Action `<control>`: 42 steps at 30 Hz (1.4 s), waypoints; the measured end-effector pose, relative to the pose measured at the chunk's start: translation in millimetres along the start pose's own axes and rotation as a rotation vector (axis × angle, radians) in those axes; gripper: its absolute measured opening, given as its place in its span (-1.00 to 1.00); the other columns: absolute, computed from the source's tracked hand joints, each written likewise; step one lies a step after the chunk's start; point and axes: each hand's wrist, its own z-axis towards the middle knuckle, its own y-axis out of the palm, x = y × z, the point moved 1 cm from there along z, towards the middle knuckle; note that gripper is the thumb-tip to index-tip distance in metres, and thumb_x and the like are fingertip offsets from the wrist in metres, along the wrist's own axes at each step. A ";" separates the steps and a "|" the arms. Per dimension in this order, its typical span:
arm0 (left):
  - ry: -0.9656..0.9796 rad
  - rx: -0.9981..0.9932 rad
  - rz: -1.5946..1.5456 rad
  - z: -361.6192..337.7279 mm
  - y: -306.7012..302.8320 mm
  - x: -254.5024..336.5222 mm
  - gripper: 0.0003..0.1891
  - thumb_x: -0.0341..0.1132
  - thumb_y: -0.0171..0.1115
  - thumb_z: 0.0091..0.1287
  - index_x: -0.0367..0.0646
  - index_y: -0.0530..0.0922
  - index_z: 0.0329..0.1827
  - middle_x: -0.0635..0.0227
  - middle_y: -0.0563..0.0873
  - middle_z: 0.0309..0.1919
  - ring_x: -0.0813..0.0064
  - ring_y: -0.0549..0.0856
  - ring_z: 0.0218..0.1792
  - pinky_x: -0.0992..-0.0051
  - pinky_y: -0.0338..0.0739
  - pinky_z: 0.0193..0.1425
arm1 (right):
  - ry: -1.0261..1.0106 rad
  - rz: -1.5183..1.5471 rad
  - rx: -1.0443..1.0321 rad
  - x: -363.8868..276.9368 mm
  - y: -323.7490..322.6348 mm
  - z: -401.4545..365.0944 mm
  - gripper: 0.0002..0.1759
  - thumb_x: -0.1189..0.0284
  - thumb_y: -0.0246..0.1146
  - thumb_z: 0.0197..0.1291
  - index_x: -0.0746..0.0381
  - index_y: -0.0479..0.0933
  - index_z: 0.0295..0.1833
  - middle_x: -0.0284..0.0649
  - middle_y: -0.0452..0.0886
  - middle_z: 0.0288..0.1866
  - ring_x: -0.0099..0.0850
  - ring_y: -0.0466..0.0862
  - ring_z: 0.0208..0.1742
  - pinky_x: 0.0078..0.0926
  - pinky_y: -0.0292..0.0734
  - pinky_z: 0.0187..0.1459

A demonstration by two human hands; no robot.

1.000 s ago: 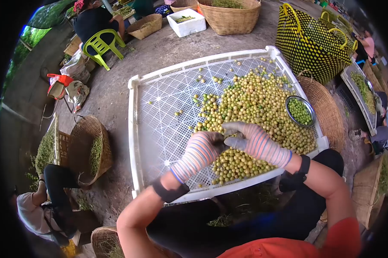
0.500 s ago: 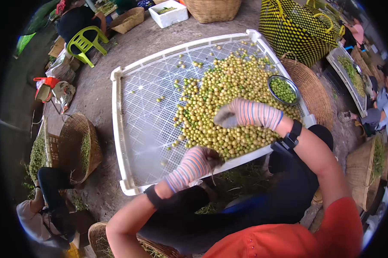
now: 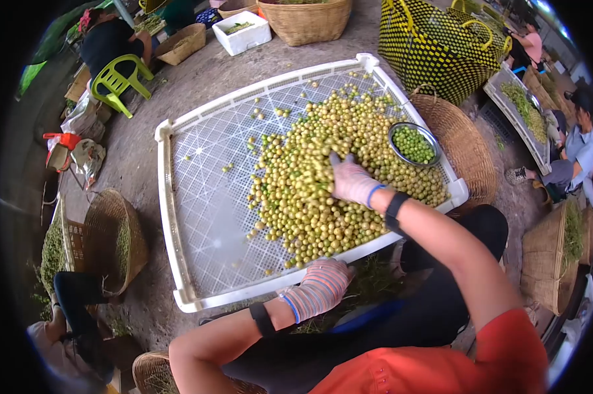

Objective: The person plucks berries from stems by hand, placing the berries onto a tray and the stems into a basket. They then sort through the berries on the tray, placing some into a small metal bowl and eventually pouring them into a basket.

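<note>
One large white tray (image 3: pixel 208 190) holding one metal bowl (image 3: pixel 393 140); two gloved hands (image 3: pixel 317 287) (image 3: pixel 355 184); one green chair (image 3: pixel 114 82); one white foam box (image 3: pixel 245 41); round fruits (image 3: pixel 309 157) too many to count.

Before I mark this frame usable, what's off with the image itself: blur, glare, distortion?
Head view only: the fisheye bows the white tray's edges and blackens the corners; fruit by the right hand is motion-blurred; a whitish glare hazes the tray mesh's lower left; the far left side is dim, with the upper right edge washed bright.
</note>
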 end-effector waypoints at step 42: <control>-1.250 0.778 -0.505 -239.5 67.9 -289.6 -0.69 -0.30 0.26 0.26 -0.26 0.40 -0.06 0.23 0.58 -0.35 0.41 0.47 -0.37 0.34 0.48 -0.22 | -0.095 1.116 0.027 284.2 -55.4 -30.7 -0.35 0.53 0.24 0.11 0.25 0.21 0.34 -0.14 0.49 0.08 -0.35 0.52 0.07 -0.29 0.52 0.06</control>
